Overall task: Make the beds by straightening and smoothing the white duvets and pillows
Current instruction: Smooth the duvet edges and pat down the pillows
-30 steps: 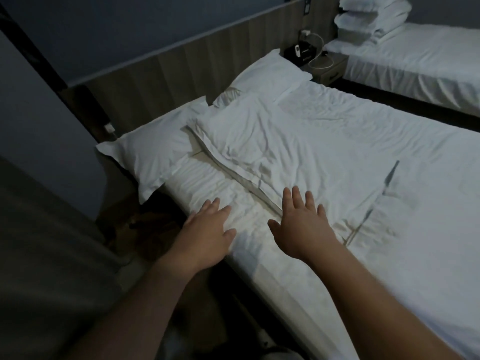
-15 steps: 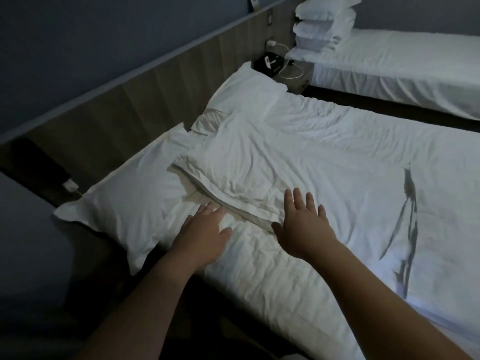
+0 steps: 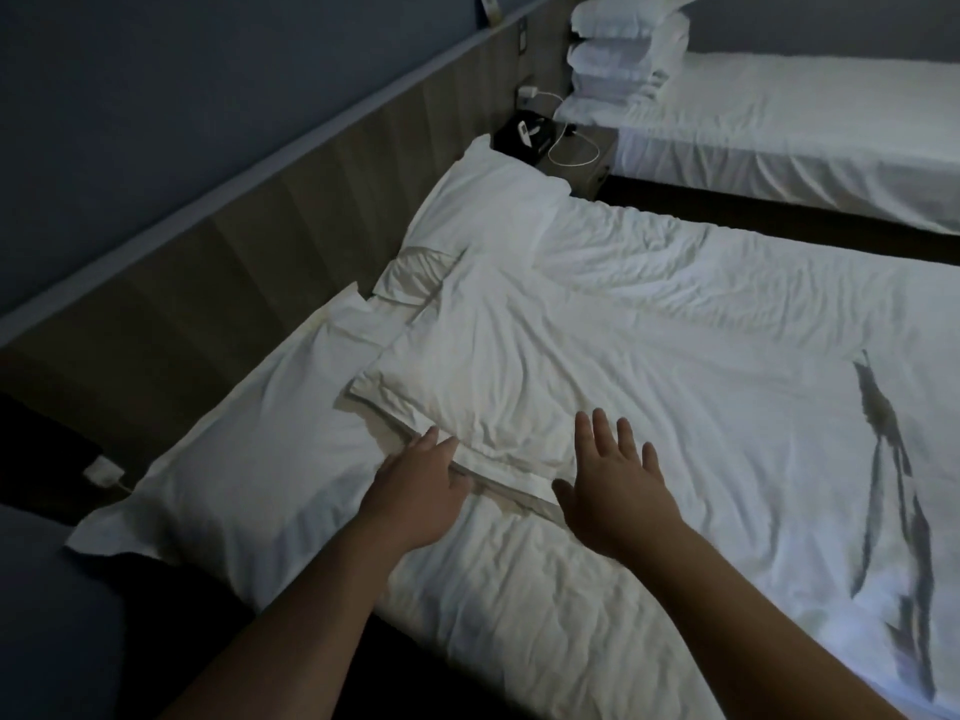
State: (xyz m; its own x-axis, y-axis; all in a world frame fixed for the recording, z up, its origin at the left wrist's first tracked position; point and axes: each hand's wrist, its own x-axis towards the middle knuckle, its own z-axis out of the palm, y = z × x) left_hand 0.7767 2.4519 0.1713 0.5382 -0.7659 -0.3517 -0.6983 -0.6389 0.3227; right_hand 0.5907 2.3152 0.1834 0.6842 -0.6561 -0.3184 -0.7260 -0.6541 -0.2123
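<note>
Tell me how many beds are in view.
2: the near bed across the foreground, and the far bed at upper right, beyond the nightstand, with pillows stacked at its head. Others may lie outside the frame.

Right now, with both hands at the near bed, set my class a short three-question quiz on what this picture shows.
1. True or false: the right hand is open over the duvet, fingers spread, holding nothing.
2. Where is the stack of pillows? A) at the head of the far bed; B) on the nightstand; C) on the floor.
3. How many pillows lie at the head of the near bed?

Key: 1. True. 2. A. 3. Two: the near pillow and the further pillow.
</note>
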